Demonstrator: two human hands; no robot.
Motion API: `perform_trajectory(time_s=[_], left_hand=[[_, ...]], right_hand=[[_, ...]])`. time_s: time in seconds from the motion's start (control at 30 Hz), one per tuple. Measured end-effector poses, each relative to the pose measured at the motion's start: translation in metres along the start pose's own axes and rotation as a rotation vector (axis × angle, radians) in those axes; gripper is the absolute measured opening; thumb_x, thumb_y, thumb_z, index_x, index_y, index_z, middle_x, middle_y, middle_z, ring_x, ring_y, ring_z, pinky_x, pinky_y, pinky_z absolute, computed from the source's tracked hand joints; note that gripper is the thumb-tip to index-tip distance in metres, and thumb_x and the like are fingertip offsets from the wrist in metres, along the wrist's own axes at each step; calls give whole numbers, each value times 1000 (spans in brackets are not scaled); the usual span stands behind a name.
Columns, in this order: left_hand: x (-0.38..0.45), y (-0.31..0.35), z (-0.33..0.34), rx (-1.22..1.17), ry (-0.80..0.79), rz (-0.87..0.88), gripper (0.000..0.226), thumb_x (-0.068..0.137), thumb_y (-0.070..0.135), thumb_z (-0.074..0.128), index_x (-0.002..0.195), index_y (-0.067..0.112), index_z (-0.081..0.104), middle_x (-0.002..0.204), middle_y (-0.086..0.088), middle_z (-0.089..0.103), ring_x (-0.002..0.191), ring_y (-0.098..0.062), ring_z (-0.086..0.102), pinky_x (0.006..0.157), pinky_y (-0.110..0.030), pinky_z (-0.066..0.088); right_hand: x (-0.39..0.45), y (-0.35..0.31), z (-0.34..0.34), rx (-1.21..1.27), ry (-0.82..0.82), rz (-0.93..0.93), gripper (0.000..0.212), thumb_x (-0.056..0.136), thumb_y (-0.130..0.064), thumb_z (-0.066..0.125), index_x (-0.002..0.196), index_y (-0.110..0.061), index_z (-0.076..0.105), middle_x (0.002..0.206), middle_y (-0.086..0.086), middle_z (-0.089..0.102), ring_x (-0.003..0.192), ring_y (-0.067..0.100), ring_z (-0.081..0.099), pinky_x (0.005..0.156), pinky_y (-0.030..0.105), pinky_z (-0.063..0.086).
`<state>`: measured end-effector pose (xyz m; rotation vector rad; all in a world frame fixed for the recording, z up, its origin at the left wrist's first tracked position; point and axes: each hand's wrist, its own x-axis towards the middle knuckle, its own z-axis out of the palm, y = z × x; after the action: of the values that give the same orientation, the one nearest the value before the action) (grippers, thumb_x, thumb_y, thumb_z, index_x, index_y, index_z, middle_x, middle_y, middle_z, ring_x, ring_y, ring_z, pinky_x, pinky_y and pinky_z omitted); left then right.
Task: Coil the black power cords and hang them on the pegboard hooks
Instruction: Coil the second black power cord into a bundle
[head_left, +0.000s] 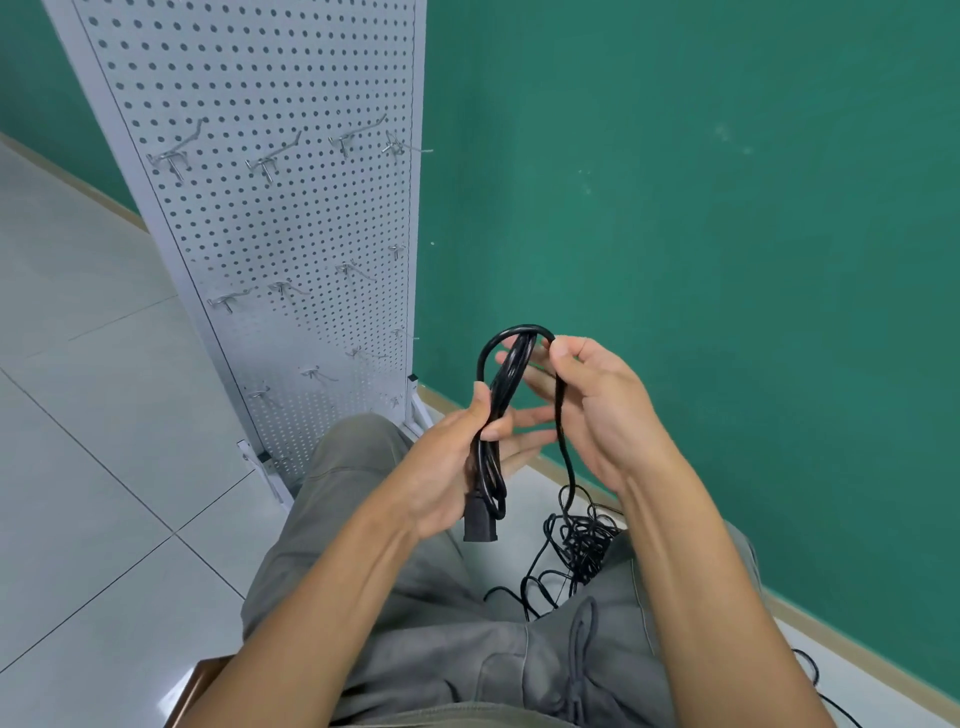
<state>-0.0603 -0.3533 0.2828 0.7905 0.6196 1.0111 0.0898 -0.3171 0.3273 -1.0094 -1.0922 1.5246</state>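
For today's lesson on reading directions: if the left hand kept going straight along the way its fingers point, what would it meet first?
The left hand points right, toward the right hand. It would probably meet the cord hanging from that hand first, then its palm; depth is hard to judge.

A green wall (701, 208) fills the right and upper background, with a pale baseboard (571, 467) along its foot. Light grey floor tiles (78, 415) with dark seams spread to the left. Grey trousers (457, 639) with a drawstring (582, 654) cover the person's lap at the bottom.
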Motion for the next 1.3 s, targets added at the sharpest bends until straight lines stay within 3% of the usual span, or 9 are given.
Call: perform_trajectory(time_s=[0.1, 0.2, 0.4, 0.67, 0.77, 0.9, 1.03, 1.13, 1.3], left_hand=[[1, -8, 2, -76, -38, -38, 50, 98, 56, 34, 68, 17, 39, 139, -17, 64, 132, -31, 60, 116, -41, 40], [3, -13, 3, -111, -55, -47, 54, 99, 59, 28, 60, 25, 45, 142, -15, 62, 135, -29, 57, 118, -42, 36], [8, -24, -5, -255, -4, -114, 56, 97, 62, 34, 57, 25, 47, 122, -8, 71, 126, -26, 63, 117, -40, 37], [14, -29, -7, -231, 48, -76, 54, 96, 63, 37, 67, 19, 50, 84, -4, 53, 67, -18, 51, 89, -38, 56], [15, -29, -7, -131, 89, -54, 51, 94, 62, 41, 84, 17, 60, 80, -4, 50, 61, -15, 40, 72, -33, 54], [15, -29, -13, -27, 91, -57, 67, 96, 61, 38, 141, 13, 50, 74, -2, 48, 57, -13, 34, 68, -32, 53], [14, -27, -11, 13, 54, -82, 71, 91, 68, 33, 109, 5, 61, 68, 1, 30, 55, -12, 29, 68, -30, 50], [13, -28, -11, -31, -7, -41, 61, 85, 76, 34, 82, 17, 49, 66, 5, 28, 56, -12, 28, 68, -28, 48], [19, -20, -12, -24, 83, 56, 52, 86, 69, 32, 74, 19, 38, 62, 0, 50, 79, -21, 70, 88, -38, 56]], right_hand=[[5, -3, -11, -88, -40, 41, 16, 108, -20, 48, 122, -16, 55, 131, 13, 68, 126, 27, 63, 114, 50, 43], [6, -8, -19, -139, -126, 66, 31, 108, -16, 45, 137, -16, 56, 130, 9, 69, 114, 20, 65, 109, 37, 42], [14, -4, -26, -59, -238, 82, 32, 106, -4, 44, 135, -2, 56, 135, 20, 64, 131, 35, 58, 113, 43, 45], [18, 19, -19, -241, 32, -59, 26, 97, 8, 57, 110, -11, 70, 103, 12, 78, 92, 24, 75, 83, 30, 60], [16, 23, -18, -261, 114, -90, 28, 95, 10, 60, 115, -6, 70, 104, 14, 78, 91, 24, 76, 79, 29, 61], [14, 26, -17, -293, 165, -112, 31, 93, 9, 64, 121, -4, 70, 105, 12, 77, 88, 21, 77, 76, 25, 60], [13, 24, -15, -286, 156, -120, 31, 92, 9, 66, 118, -6, 71, 108, 10, 76, 87, 20, 78, 76, 26, 61], [14, 25, -14, -238, 111, -121, 31, 92, 8, 67, 120, -4, 70, 109, 12, 77, 94, 22, 77, 82, 26, 60], [16, 45, -15, -186, -52, -66, 32, 104, -25, 56, 132, -9, 63, 117, 11, 75, 108, 27, 71, 80, 30, 58]])
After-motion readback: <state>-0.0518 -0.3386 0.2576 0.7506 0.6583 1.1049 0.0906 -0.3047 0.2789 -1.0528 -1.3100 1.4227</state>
